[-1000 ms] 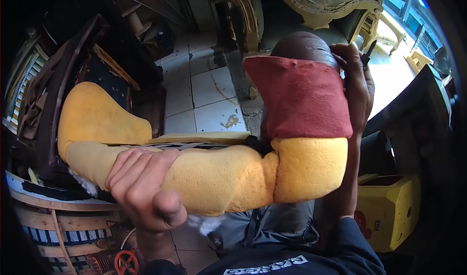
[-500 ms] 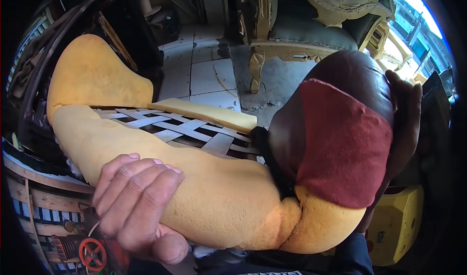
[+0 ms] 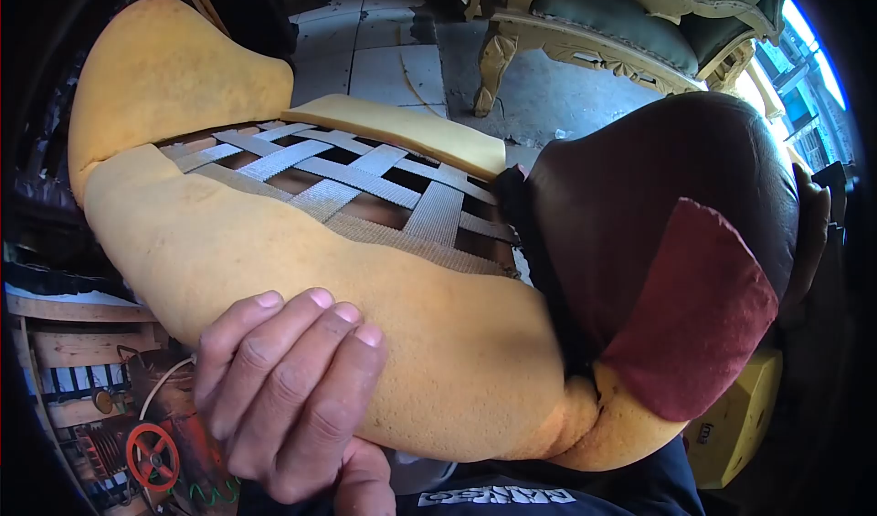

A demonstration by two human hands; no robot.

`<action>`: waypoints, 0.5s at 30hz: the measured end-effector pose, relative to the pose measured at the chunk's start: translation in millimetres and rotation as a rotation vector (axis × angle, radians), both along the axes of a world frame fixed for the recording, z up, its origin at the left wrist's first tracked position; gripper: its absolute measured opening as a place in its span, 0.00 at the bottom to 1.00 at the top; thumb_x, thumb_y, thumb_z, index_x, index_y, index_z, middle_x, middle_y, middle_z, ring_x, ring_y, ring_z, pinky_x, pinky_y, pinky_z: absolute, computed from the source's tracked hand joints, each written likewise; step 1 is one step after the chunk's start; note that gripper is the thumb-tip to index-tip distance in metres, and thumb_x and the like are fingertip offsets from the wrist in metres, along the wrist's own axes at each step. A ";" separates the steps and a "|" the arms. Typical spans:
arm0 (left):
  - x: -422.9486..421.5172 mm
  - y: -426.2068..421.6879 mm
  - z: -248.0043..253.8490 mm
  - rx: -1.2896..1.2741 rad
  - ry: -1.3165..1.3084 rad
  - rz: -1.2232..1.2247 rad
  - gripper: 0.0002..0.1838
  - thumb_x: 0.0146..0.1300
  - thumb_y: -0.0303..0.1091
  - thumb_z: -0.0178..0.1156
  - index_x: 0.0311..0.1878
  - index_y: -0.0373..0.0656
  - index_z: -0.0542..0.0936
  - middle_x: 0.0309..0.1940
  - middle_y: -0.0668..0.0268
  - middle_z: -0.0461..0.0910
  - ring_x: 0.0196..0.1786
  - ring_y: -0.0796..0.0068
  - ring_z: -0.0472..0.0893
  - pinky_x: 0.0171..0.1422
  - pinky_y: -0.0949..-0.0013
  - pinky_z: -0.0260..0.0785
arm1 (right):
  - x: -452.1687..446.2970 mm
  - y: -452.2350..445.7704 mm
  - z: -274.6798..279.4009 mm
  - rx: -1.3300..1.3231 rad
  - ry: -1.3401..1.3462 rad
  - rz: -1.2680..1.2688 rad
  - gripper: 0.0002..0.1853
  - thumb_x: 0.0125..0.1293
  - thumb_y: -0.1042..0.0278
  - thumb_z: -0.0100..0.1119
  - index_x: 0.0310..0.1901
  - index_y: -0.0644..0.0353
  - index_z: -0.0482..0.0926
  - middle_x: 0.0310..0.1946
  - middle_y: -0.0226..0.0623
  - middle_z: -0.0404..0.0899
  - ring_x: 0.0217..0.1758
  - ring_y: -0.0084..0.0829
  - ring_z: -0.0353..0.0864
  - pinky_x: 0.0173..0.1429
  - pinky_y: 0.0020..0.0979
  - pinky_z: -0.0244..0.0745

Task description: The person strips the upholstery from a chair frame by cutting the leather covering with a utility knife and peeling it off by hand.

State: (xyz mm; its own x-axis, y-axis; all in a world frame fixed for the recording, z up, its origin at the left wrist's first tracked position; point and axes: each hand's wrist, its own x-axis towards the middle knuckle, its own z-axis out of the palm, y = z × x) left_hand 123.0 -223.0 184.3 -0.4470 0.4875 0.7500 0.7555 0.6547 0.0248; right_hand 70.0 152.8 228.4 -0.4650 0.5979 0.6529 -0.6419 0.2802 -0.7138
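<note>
A seat frame padded with yellow foam (image 3: 438,361) lies tilted across the view, with pale woven webbing (image 3: 365,183) in its opening. My left hand (image 3: 292,388) is closed over the near foam edge, fingers on top and thumb underneath. At the right, a dark brown leather cover (image 3: 658,187) wraps one padded end. Its red underside flap (image 3: 699,320) is folded back over the foam. On the far side of the cover, my right hand (image 3: 808,228) is curled against it, mostly hidden and in shadow. Black fabric (image 3: 544,279) runs along the cover's inner edge.
A carved chair with dark green upholstery (image 3: 612,36) stands beyond, on the tiled floor (image 3: 397,78). At lower left are a machine with a red handwheel (image 3: 153,457) and wooden slats (image 3: 78,356). A yellow container (image 3: 740,425) sits at lower right.
The view has tipped down and the padded frame has shifted. The red flap covers less foam and sits lower right, exposing more brown leather. My left hand keeps its hold.
</note>
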 end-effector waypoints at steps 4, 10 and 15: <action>2.3 -4.3 8.7 -0.056 -0.095 0.005 0.40 0.84 0.57 0.34 0.40 0.31 0.86 0.35 0.48 0.87 0.40 0.48 0.89 0.51 0.47 0.80 | -2.5 2.7 4.9 0.032 -0.022 -0.014 0.21 0.84 0.56 0.55 0.55 0.68 0.85 0.52 0.49 0.89 0.59 0.36 0.86 0.74 0.37 0.73; -27.0 30.1 51.6 -0.101 -0.577 -0.183 0.15 0.66 0.40 0.68 0.38 0.34 0.85 0.32 0.54 0.82 0.35 0.53 0.82 0.43 0.56 0.76 | 6.4 -5.1 -2.0 0.007 -0.031 -0.001 0.20 0.84 0.56 0.55 0.55 0.68 0.85 0.52 0.49 0.89 0.59 0.36 0.87 0.73 0.37 0.74; -60.6 69.0 55.9 -0.301 -0.837 -0.409 0.17 0.61 0.43 0.71 0.41 0.36 0.88 0.38 0.54 0.83 0.42 0.49 0.85 0.47 0.53 0.78 | 11.3 -3.9 -0.7 -0.019 -0.030 0.011 0.20 0.84 0.57 0.56 0.55 0.68 0.86 0.52 0.49 0.89 0.58 0.36 0.87 0.72 0.36 0.75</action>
